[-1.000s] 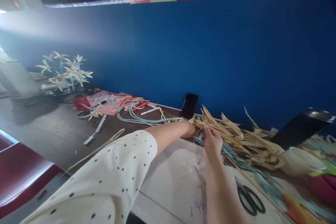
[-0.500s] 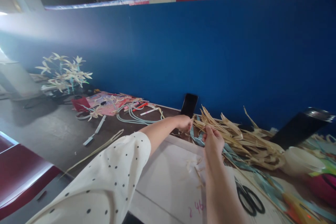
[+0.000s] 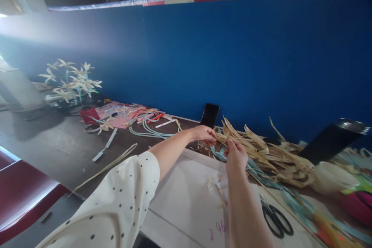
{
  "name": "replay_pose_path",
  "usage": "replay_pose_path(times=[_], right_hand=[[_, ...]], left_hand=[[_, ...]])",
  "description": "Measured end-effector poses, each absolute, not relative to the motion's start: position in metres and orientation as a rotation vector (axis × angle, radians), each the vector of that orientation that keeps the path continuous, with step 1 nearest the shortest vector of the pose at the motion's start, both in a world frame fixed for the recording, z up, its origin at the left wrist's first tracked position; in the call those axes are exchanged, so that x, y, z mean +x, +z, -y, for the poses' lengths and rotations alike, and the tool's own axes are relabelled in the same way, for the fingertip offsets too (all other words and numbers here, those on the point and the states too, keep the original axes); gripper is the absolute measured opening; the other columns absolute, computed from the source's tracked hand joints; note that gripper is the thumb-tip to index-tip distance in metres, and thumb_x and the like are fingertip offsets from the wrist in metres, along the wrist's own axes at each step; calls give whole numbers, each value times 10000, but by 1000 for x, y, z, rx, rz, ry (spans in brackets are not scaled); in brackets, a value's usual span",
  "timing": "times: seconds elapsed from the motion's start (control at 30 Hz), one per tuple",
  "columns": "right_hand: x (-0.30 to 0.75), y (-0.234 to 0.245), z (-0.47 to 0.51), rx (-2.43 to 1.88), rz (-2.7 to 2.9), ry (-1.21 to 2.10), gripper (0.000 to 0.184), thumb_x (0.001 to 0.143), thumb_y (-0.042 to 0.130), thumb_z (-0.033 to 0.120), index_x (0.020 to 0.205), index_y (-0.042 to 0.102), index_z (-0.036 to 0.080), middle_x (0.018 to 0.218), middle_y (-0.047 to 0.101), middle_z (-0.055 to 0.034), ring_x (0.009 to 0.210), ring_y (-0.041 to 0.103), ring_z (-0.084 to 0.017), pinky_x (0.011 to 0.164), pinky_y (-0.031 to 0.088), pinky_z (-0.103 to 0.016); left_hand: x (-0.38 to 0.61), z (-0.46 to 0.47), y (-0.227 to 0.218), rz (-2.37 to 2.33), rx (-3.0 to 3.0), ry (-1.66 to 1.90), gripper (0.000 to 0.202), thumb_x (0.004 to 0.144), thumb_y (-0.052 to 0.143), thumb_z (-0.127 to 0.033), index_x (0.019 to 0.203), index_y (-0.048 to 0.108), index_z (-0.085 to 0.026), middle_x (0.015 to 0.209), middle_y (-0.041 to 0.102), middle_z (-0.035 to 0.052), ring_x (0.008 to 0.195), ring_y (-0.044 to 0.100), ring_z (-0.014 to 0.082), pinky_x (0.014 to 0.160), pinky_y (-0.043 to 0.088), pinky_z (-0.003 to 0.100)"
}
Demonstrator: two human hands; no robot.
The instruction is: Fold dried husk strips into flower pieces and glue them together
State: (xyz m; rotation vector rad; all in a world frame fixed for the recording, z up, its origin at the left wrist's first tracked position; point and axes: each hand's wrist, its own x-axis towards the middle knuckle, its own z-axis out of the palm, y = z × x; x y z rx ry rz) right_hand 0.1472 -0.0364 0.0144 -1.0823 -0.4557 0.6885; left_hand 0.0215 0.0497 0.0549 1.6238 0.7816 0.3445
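- Drawn away from the right hand [image 3: 237, 155] since a second ago, the left hand [image 3: 203, 134] now leaves a small gap; the right has barely shifted.
- Nearest, pale scraps [image 3: 215, 181] lie on a white board [image 3: 183, 197], left of black-handled scissors [image 3: 272, 213].
- Right thumb and fingertips pinch together, apparently on a thin husk strip [image 3: 222, 138] beside the left end of the husk pile [image 3: 261, 151]; the left fingers are loosely bent, and I cannot tell whether they grip it.
- Such dry, thin material probably handles best with a light pinch and even tension along the grain.
- Right of the pile sits a translucent bowl [image 3: 333, 178], its contents not discernible.
- Behind it, a black bottle [image 3: 331, 143] looks tilted, its inside hidden.
- Farther left stand pale flowers [image 3: 77, 81], their holder unclear.
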Motion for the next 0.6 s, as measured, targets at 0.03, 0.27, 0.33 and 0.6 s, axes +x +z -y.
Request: replay_pose_path(times=[0.03, 0.27, 0.33, 0.6], right_hand=[[147, 14, 36, -1088, 451, 684, 243, 578, 715, 337, 682, 611, 144, 568, 572, 28, 379, 366, -47, 331, 254, -179], [147, 16, 38, -1097, 450, 675, 297, 563, 738, 368, 720, 624, 144, 560, 577, 23, 373, 372, -52, 342, 264, -191], [145, 17, 39, -1100, 463, 687, 280, 564, 736, 357, 717, 628, 149, 581, 591, 18, 379, 370, -50, 350, 267, -193], [146, 5, 36, -1257, 638, 632, 311, 612, 702, 426, 760, 658, 155, 458, 494, 47, 391, 376, -77, 373, 290, -204]], left_hand=[[22, -46, 57, -784, 1607, 376, 212, 705, 678, -225, 890, 626, -134, 725, 672, 25, 665, 632, 102, 660, 492, 238], [19, -21, 79, -856, 1384, 1082, 208, 727, 649, -308, 840, 651, -133, 720, 650, 41, 586, 557, 62, 537, 421, 165], [18, -12, 80, -910, 1248, 1275, 213, 740, 624, -305, 875, 652, -143, 751, 655, 45, 587, 545, 61, 515, 407, 159], [24, 8, 25, -995, 1291, 1350, 231, 739, 600, -341, 824, 664, -135, 654, 626, 18, 545, 520, 82, 507, 387, 187]])
